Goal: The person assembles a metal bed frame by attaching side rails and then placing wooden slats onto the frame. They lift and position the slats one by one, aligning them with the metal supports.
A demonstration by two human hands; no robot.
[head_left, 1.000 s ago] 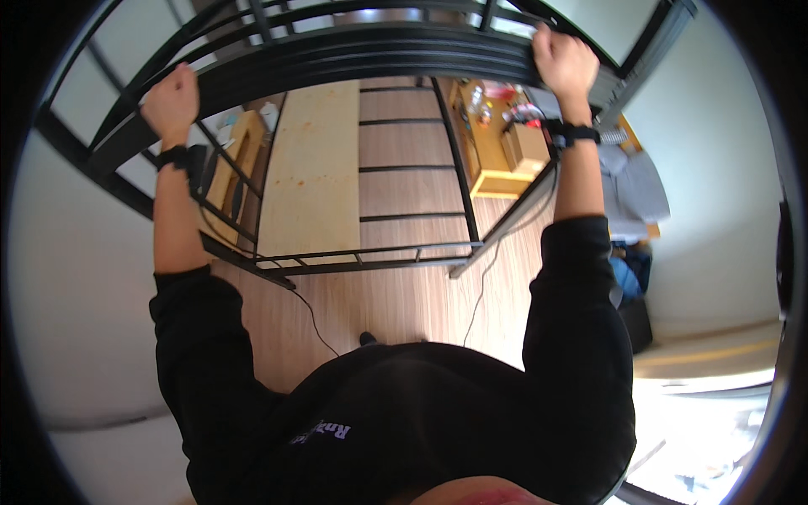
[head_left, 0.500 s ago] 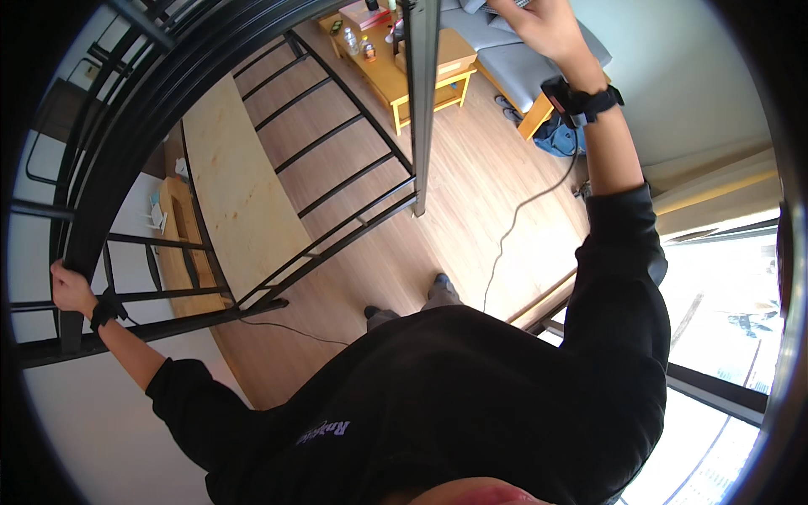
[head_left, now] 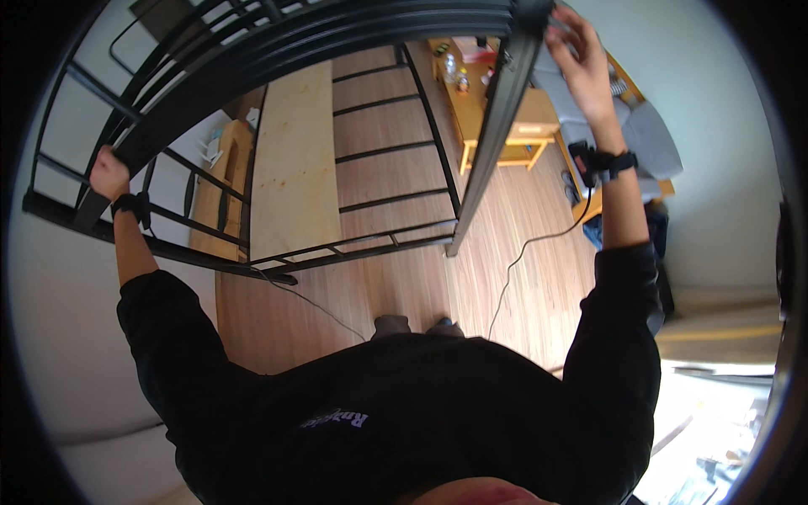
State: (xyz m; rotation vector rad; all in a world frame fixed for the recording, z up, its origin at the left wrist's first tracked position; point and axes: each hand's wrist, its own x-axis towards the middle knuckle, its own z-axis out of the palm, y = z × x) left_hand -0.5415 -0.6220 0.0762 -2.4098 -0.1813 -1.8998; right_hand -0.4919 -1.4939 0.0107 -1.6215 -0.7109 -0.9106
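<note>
A tall black metal bed frame [head_left: 337, 42] stands in front of me, its top rail curving across the upper part of the view. My left hand [head_left: 109, 172] is closed around an upright bar at the frame's left end. My right hand [head_left: 581, 63] is raised at the top of the frame's right corner post [head_left: 497, 126], fingers touching its upper end; whether it grips is unclear. A light wooden board [head_left: 295, 168] lies across the frame's lower slats [head_left: 396, 198].
A low wooden table [head_left: 488, 109] with small items and a grey sofa [head_left: 648, 135] stand beyond the frame on the right. A black cable [head_left: 522, 252] runs over the wooden floor. A white wall is on the left. A bright doorway lies at lower right.
The view swung back toward level. My right hand moved onto the top of the corner post. My left hand still holds the frame's left end.
</note>
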